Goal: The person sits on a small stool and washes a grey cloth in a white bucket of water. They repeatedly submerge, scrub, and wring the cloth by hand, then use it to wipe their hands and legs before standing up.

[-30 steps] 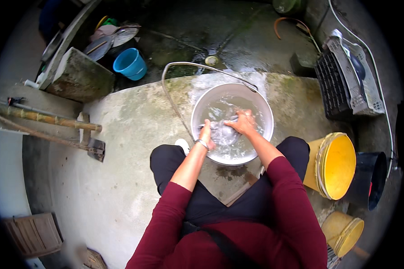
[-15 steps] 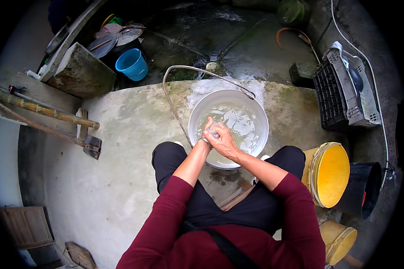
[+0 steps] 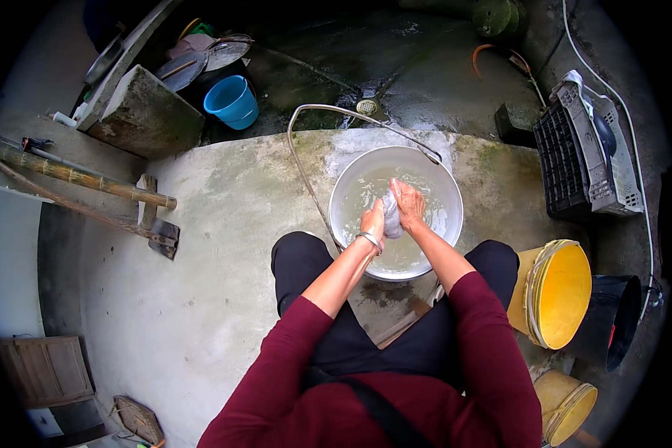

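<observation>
A wide silvery metal pot (image 3: pixel 339 187) with a tall wire handle stands on the concrete between my knees, holding cloudy water (image 3: pixel 420 243). Over that water my two hands press a wet, whitish bunched cloth (image 3: pixel 391 215) between them. My left hand (image 3: pixel 372 222), with a metal bangle at the wrist, is closed against the cloth's left side. On its other side my right hand (image 3: pixel 409 204) bears against it with the palm, fingers pointing away from me. Part of the cloth is hidden by the hands.
To my right stand yellow buckets (image 3: pixel 562 295), a black bucket (image 3: pixel 601 321) and a dark plastic crate (image 3: pixel 564 160). A blue bucket (image 3: pixel 231 102) sits far left by a concrete block (image 3: pixel 148 112). A long-handled tool (image 3: pixel 164 237) lies left. Beyond the pot, the ledge drops to wet floor with a drain (image 3: pixel 366 107).
My hands, clasped together before with little of the cloth showing, are now farther apart with the cloth visible between them. The whole view has shifted slightly.
</observation>
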The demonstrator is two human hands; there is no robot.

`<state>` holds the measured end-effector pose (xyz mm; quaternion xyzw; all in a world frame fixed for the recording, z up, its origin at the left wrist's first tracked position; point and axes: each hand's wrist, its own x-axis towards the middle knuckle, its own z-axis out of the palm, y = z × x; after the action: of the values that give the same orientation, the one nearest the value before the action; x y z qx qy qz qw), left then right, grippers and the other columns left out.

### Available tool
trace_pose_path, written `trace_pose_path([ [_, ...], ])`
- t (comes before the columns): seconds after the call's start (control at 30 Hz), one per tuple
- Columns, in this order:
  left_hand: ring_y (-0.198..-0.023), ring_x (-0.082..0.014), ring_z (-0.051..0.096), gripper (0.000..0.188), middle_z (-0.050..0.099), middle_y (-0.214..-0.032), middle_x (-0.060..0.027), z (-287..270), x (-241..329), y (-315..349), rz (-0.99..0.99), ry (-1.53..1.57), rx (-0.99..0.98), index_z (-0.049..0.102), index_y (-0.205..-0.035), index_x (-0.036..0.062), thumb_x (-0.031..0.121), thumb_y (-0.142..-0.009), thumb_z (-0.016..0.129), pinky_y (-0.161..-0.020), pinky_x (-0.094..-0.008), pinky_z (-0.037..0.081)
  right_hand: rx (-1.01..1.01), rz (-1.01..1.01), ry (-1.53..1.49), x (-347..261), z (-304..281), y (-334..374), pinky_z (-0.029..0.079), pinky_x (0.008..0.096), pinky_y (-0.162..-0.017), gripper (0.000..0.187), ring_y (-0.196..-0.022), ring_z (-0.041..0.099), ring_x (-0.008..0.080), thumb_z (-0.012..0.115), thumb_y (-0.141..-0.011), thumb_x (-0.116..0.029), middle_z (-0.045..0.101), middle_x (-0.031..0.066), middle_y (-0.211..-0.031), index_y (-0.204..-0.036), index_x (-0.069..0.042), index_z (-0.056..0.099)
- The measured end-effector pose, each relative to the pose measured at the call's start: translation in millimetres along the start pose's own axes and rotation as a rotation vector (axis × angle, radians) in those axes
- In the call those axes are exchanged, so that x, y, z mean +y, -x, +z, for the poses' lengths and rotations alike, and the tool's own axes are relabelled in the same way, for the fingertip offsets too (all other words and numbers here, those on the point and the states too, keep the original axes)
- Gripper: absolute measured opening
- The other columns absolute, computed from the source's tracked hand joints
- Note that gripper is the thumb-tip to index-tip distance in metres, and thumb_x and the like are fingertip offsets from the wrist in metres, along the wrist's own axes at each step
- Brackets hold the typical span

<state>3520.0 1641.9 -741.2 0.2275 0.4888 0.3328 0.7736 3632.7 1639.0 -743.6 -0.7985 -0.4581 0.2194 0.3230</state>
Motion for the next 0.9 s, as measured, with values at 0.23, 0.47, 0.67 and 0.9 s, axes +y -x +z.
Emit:
trace_pose_path([
  [0.23,-0.132,-0.0407,0.02,0.075,0.021,-0.146,-0.0145,-6.9,27.2,16.8,-0.239,-0.057,0.097,0.024,-0.14,0.0112,0.062,-0.086,0.036,-0.095,-0.0698,0.004,-0.287,0.172,0.198,42.5,19.7,-4.7,0.037,0.0533,-0.092,0.067,-0.112,0.044,0.044,0.045,-0.08,-0.063,0.046,0.0266,-0.121,-0.114,-0.006,0.057],
  [0.47,-0.13,-0.0444,0.022,0.081,0.019,-0.146,-0.0172,-18.1,22.1,13.3,-0.323,-0.17,0.207,0.022,-0.141,0.0102,0.068,-0.084,0.032,-0.094,-0.0695,0.015,-0.421,-0.041,0.548,32.4,1.5,1.1,0.043,0.0368,-0.091,0.067,-0.109,0.055,0.0323,0.062,-0.076,-0.048,0.057,0.0233,-0.114,-0.121,0.0,0.052],
  [0.67,-0.126,-0.0494,0.025,0.081,0.026,-0.143,-0.0187,-16.3,12.0,-7.3,-0.404,-0.159,0.105,0.027,-0.138,0.0122,0.071,-0.082,0.027,-0.089,-0.0754,0.014,-0.481,0.21,-0.543,-5.5,15.8,25.8,0.045,0.0406,-0.083,0.039,-0.096,0.059,0.0309,0.059,-0.08,-0.034,0.063,0.0209,-0.095,-0.1,-0.001,0.062],
  [0.9,-0.092,-0.0243,0.057,0.065,0.058,-0.1,-0.0112,-55.2,-5.8,-48.1,-0.34,0.354,-0.636,0.055,-0.099,0.0093,0.067,-0.085,0.027,-0.077,-0.041,0.047,-0.373,-0.335,-0.532,-72.8,-47.6,59.6,0.044,0.0371,-0.079,0.023,-0.073,0.055,0.0253,0.059,-0.079,-0.024,0.06,0.0136,-0.078,-0.084,-0.002,0.06],
])
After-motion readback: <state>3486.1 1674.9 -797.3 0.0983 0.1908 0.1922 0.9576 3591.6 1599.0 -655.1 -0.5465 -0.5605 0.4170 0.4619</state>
